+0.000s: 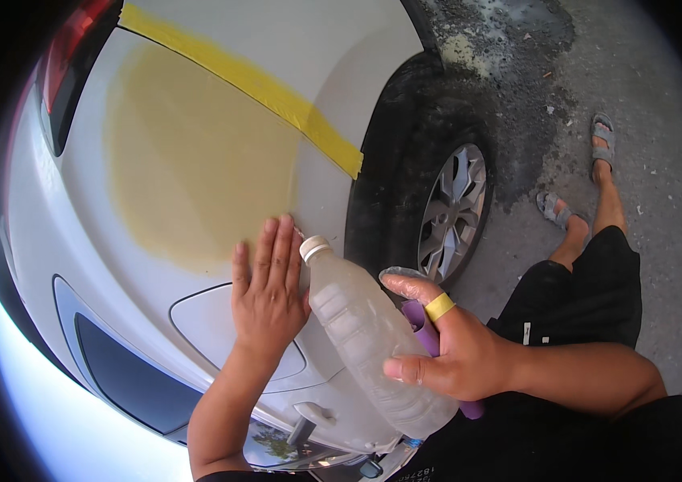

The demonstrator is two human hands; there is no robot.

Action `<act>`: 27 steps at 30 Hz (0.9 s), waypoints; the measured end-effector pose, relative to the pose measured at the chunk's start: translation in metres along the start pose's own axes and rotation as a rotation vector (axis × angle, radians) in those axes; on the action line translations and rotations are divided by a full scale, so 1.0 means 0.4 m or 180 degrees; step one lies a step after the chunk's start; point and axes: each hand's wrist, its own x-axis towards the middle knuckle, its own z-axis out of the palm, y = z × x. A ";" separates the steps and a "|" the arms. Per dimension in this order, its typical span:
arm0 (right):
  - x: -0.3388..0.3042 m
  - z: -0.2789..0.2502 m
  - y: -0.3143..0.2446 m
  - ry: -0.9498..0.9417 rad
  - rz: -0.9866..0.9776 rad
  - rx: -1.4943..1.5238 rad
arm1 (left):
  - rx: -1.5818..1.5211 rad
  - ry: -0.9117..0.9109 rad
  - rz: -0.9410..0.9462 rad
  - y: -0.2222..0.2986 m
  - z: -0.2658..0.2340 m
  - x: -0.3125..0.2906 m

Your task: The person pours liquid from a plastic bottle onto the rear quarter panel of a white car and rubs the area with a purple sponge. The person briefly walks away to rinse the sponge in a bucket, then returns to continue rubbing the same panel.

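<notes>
My left hand (268, 301) lies flat against the white car's body panel, fingers stretched out, fingertips at the lower edge of a tan patch (196, 153). My right hand (473, 345) is closed round a translucent plastic bottle (361, 325) with a white cap (316, 247). The bottle tilts with its cap toward my left fingers, and a thin trickle seems to leave the cap. Pressed between the right hand and the bottle is a curled purple sheet (419, 320). A band of yellow tape (439, 306) wraps one right finger, whose tip looks wet and whitish.
Yellow masking tape (268, 108) runs along the panel seam above the patch. The wheel (455, 209) in its dark arch stands right of the bottle. A fuel flap (204, 317) and door handle (314, 413) are lower down. Sandalled feet (602, 140) stand on grey ground, wet near the wheel.
</notes>
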 end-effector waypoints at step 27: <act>-0.023 0.219 -0.019 -0.0261 0.0028 0.0839 | 0.0617 0.1557 -0.1430 -0.305 -0.039 0.079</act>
